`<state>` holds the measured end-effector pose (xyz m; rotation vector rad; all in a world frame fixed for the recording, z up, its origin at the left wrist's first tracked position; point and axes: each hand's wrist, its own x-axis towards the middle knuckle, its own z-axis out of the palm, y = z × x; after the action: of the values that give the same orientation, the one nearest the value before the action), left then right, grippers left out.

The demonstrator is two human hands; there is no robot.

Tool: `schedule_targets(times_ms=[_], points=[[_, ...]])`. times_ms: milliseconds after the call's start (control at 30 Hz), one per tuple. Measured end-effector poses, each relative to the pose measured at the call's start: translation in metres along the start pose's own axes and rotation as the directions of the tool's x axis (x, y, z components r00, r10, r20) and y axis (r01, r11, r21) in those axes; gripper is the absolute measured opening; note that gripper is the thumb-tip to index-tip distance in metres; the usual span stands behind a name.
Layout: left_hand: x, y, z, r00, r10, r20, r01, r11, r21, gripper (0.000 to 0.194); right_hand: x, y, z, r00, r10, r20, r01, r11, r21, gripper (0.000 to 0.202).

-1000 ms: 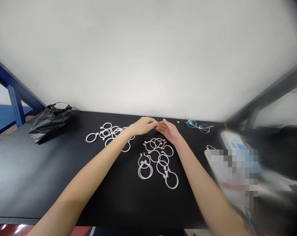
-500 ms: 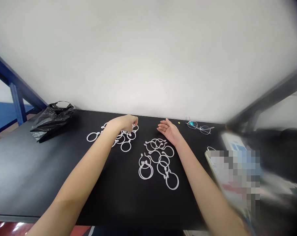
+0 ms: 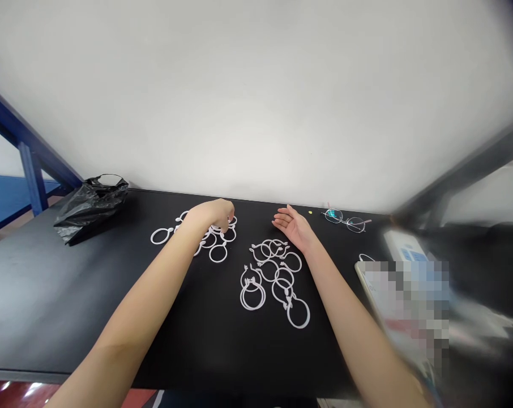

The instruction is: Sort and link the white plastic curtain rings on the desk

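My left hand (image 3: pixel 217 214) bends down over the far edge of a loose pile of white rings (image 3: pixel 218 253). Its fingers are curled together and touch the pile; what they hold, if anything, is hidden. My right hand (image 3: pixel 294 226) hovers open and sideways, palm facing left and fingers slightly bent, with nothing in it. In front of it lies a second group of white rings (image 3: pixel 298 313), several of them overlapping. These look like thin plastic hoops with a gap and small knobbed ends. One separate white ring (image 3: pixel 159 236) lies left of my left forearm.
A crumpled black plastic bag (image 3: pixel 93 207) sits at the back left of the black table (image 3: pixel 205 340). Eyeglasses (image 3: pixel 345 221) and a tiny yellow bit (image 3: pixel 310 212) lie near the wall. A phone-like object (image 3: pixel 364 277), partly blurred, and a white box (image 3: pixel 403 243) are at right.
The left fingers have dipped and drawn in slightly over the pile. My right hand has stayed in place, and the ring groups look the same.
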<state>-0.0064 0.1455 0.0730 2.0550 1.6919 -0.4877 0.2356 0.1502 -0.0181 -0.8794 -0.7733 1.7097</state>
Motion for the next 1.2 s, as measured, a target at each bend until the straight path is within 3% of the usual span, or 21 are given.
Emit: schedule_targets(times_ms=[300, 533, 667, 833, 1033, 1200], points=[[-0.008, 0.006, -0.002, 1.0, 0.007, -0.026, -0.007, 1.0, -0.015, 0.04, 0.002, 0.002, -0.002, 1.0, 0.0, -0.005, 0.0, 1.0, -0.003, 0.021], [-0.016, 0.011, -0.004, 0.999, 0.019, -0.051, -0.022, 0.998, -0.055, 0.042, 0.002, 0.001, -0.002, 1.0, -0.004, 0.0, 0.004, 1.0, -0.006, 0.02], [-0.021, 0.02, -0.004, 0.984, 0.166, -0.071, -0.171, 0.982, -0.076, 0.035, 0.002, 0.001, -0.002, 1.0, -0.004, -0.003, 0.004, 1.0, -0.014, 0.019], [-0.026, 0.042, 0.004, 0.899, 0.432, -0.07, -0.437, 0.895, -0.086, 0.027, 0.002, 0.002, 0.0, 1.0, -0.003, -0.016, 0.002, 1.0, -0.01, 0.02], [-0.03, 0.068, 0.018, 0.884, 0.463, 0.057, -0.463, 0.886, -0.011, 0.033, 0.002, 0.002, -0.001, 1.0, -0.006, -0.017, 0.006, 1.0, -0.005, 0.02], [-0.025, 0.077, 0.025, 0.855, 0.502, 0.13, -0.509, 0.861, 0.024, 0.033, 0.003, 0.002, -0.001, 1.0, -0.003, -0.022, 0.003, 1.0, -0.005, 0.02]])
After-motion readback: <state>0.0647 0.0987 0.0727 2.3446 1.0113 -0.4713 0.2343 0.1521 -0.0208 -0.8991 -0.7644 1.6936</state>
